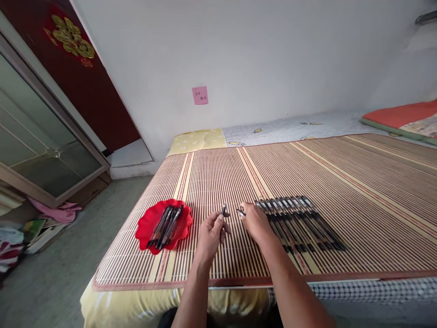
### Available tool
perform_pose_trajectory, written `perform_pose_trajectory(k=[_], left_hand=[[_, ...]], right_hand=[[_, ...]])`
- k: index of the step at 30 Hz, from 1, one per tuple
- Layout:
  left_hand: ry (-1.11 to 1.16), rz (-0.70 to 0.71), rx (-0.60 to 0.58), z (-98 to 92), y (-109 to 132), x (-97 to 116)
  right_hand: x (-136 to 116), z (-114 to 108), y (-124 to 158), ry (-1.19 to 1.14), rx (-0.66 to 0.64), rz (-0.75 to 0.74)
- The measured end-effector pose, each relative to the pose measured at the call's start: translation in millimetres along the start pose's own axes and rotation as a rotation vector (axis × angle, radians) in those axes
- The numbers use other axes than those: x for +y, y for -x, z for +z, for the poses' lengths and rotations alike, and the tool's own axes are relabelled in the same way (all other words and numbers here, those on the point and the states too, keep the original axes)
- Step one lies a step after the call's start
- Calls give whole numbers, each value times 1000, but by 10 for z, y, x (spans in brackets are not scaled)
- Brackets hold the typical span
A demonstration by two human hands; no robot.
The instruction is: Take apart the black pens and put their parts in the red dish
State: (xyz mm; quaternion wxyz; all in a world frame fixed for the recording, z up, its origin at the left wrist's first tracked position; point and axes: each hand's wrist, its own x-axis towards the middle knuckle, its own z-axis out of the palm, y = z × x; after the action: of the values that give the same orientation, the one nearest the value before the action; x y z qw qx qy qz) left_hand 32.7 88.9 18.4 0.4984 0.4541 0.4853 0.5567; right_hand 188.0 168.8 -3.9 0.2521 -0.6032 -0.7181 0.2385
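Note:
My left hand (212, 230) is closed, with thumb and fingers pinching a dark pen (223, 209) whose pale tip points up and away. Most of that pen is hidden in the hand. A short way to the right, my right hand (254, 220) grips a small dark pen piece (241, 212), perhaps a cap; its kind is not clear. The two pieces are apart. Just right of this hand, several black pens (300, 223) lie side by side in a slanted row on the striped mat. Left of my left hand, a red scalloped plate (145, 228) holds several more pens (165, 226) in a loose pile.
A striped bamboo mat (218, 177) covers the bed, with its brown edge (239, 281) near me. Folded red and green bedding (399, 116) lies at the far right. A pink note (200, 95) sticks to the wall. Cloths and papers (41, 228) lie on the floor at left.

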Motion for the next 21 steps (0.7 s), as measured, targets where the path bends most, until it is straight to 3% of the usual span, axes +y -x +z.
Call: perform_pose_trajectory(k=[5, 13, 16, 21], left_hand=[[-4, 4, 2, 14, -2, 1], [-61, -26, -37, 26, -26, -37], [-63, -42, -54, 31, -33, -76], [-62, -39, -78, 29, -37, -120]], right_hand=[[11, -4, -5, -325, -18, -32], [-43, -135, -107, -982, 112, -18], [-78, -152, -80, -1213, 103, 3], [-99, -148, -46, -1301, 6, -29]])
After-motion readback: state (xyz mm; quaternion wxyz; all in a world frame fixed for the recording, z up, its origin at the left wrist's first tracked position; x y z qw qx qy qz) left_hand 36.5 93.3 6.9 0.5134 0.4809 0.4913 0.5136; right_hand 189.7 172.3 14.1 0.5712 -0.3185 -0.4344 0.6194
